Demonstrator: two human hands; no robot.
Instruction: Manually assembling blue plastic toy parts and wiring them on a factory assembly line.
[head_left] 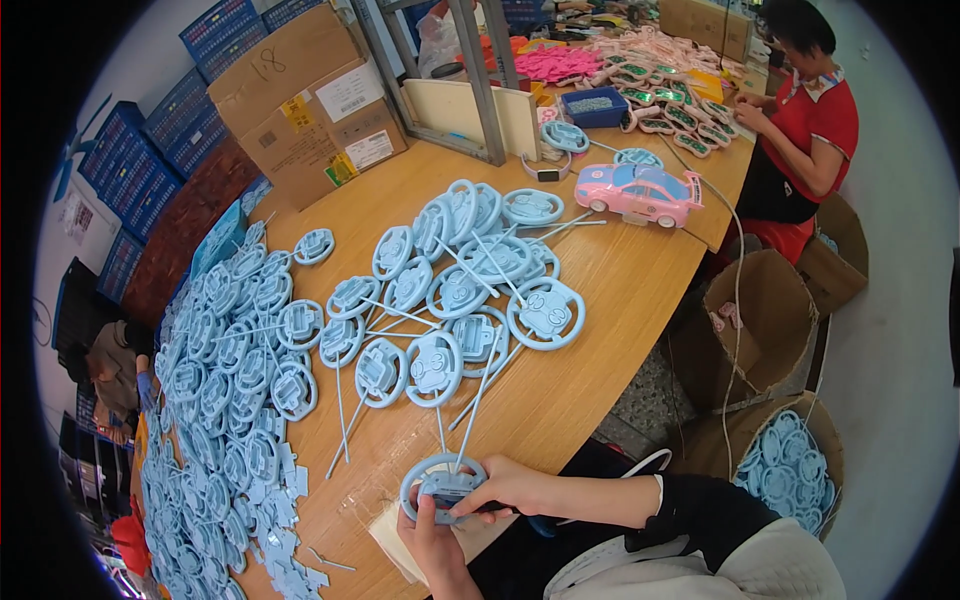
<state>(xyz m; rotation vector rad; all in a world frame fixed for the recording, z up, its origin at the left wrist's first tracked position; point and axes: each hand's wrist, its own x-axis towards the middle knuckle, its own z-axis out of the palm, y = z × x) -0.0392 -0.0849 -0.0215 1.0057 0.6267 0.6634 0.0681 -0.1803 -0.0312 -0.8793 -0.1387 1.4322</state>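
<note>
At the near edge of the table (600, 300), the left hand (432, 540) grips a light-blue steering-wheel toy controller (443, 484) from below while the right hand (505, 487) pinches its centre, apparently mid-assembly, calling for steady alignment.

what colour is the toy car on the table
Pink body with light blue windows; the toy car shows in the head view.

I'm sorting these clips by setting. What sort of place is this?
Probably a toy assembly workshop: piles of identical light-blue plastic steering-wheel parts cover a long wooden workbench, beside a pink-and-blue toy car and brown cardboard cartons.
</note>
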